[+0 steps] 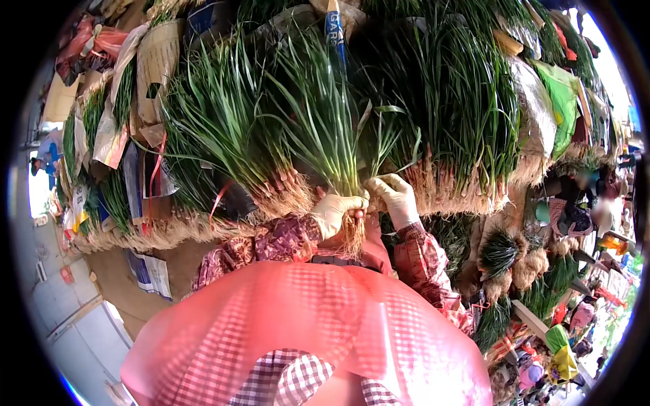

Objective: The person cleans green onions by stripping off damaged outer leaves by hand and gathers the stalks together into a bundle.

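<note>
My left hand (336,212), in a pale glove, is wrapped round a bunch of green leafy plants (333,145) just above their roots. The leaves point away from me and the stringy tan roots hang below the fist. Close beside it on the right, my right hand (395,196), also gloved, has its fingers pressed together at a few thinner green stems (381,150). A loose pile of the same plants (233,128) lies to the left, its roots near my left wrist. To the right stands a dense row of them (467,115).
More bundles, some wrapped in paper or plastic, line the far left and right, with a green bag (556,108) at the right. Smaller bundles (501,250) sit lower right. Other people (575,203) are at the right edge. A red translucent apron (305,318) covers my front.
</note>
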`<state>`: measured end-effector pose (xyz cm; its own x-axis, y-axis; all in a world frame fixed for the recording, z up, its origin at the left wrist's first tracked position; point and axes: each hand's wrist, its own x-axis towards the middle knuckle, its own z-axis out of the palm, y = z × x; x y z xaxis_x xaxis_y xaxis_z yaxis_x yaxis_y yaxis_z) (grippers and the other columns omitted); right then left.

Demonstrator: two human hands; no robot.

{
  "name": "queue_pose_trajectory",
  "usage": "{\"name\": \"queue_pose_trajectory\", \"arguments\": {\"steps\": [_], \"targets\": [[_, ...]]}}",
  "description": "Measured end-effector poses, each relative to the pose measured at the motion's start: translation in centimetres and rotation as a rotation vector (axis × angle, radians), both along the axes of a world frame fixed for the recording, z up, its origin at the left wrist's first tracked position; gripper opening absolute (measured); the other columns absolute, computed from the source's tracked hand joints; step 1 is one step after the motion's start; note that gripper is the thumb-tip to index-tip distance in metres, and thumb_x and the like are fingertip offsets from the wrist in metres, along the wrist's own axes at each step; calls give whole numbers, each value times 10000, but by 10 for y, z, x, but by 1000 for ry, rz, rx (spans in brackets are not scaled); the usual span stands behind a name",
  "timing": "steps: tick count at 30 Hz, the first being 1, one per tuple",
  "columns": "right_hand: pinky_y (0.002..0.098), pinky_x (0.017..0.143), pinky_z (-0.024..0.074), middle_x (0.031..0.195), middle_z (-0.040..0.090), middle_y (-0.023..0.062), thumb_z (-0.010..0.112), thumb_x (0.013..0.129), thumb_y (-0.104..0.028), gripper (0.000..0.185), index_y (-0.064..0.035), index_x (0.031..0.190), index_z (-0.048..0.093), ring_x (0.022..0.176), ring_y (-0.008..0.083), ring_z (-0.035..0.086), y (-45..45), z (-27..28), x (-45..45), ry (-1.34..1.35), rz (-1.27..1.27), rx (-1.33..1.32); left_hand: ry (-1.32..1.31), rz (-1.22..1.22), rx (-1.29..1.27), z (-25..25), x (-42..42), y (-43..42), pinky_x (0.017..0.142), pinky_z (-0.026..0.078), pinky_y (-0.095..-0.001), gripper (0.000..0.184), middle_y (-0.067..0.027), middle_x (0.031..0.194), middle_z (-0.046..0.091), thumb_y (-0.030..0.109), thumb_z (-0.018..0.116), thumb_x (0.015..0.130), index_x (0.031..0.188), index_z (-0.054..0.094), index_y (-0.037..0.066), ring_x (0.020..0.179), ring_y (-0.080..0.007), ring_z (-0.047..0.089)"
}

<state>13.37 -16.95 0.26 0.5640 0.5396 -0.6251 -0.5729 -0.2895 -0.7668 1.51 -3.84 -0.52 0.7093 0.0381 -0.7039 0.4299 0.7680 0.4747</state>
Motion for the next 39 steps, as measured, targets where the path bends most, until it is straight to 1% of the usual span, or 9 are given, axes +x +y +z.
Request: {"name": "queue_pose_trajectory", "arguments": {"steps": [4,10,12,15,22,27,32,36,39], "targets": [[279,701,534,1041,650,97,670,865,-319,448,15,1146,569,860,132,626,0,-23,7,133,-27,-41,11,7,-50,0,-13,7,691,503,-250,132,-131,926,671,42,627,840,938,645,-44,805,-196,650],[291,711,524,1040,657,165,638,886,-296,459,43,1184,559,812,169,639,7,-23,24,-646,395,-267,-15,-118,41,6,-18,18,670,488,-231,176,-154,924,666,10,598,844,988,627,-86,818,-196,651],[183,478,451,936,677,79,550,943,-260,261,-14,1008,610,635,74,572,-5,-8,40,39,127,32,-20,-111,-17,9,-20,22,657,480,-220,210,-128,910,669,14,606,827,1020,629,-66,785,-163,637],[169,421,391,825,670,58,514,960,-204,190,-58,912,626,545,53,516,-27,7,51,-216,79,112,7,-112,-125,5,-28,31,618,468,-188,320,-93,859,661,7,595,803,1117,590,-54,752,-120,623],[188,546,441,776,633,-6,592,920,-239,249,-44,1066,645,583,56,523,18,-33,-25,327,-36,136,7,-94,-218,-7,-31,31,696,479,-228,213,-127,917,684,74,631,802,972,652,-53,764,-120,619],[211,568,483,814,664,44,555,923,-165,185,-4,954,643,652,67,592,-32,23,0,-5,-2,-130,24,-103,-415,-3,-32,34,659,524,-248,320,-103,847,667,47,626,788,1089,595,-58,660,-106,599],[362,731,538,837,665,135,551,892,-335,313,-38,931,641,780,236,656,-163,-18,3,-487,1591,-1043,-50,-106,-420,0,-36,37,649,513,-272,354,-94,855,649,81,688,802,1117,572,-30,724,-154,631],[323,604,539,745,648,83,575,887,-412,363,-70,1008,595,648,216,647,-104,-38,19,-1147,709,-665,-142,-44,-471,-5,-34,33,650,521,-301,192,-92,862,647,57,678,798,972,615,7,736,-177,637],[306,509,516,707,643,58,611,880,-327,286,-66,994,587,560,188,625,-27,-64,58,-1213,686,-876,-76,-128,-214,-7,-30,28,677,529,-292,196,-117,957,660,34,633,820,1012,605,8,813,-196,651]]}}
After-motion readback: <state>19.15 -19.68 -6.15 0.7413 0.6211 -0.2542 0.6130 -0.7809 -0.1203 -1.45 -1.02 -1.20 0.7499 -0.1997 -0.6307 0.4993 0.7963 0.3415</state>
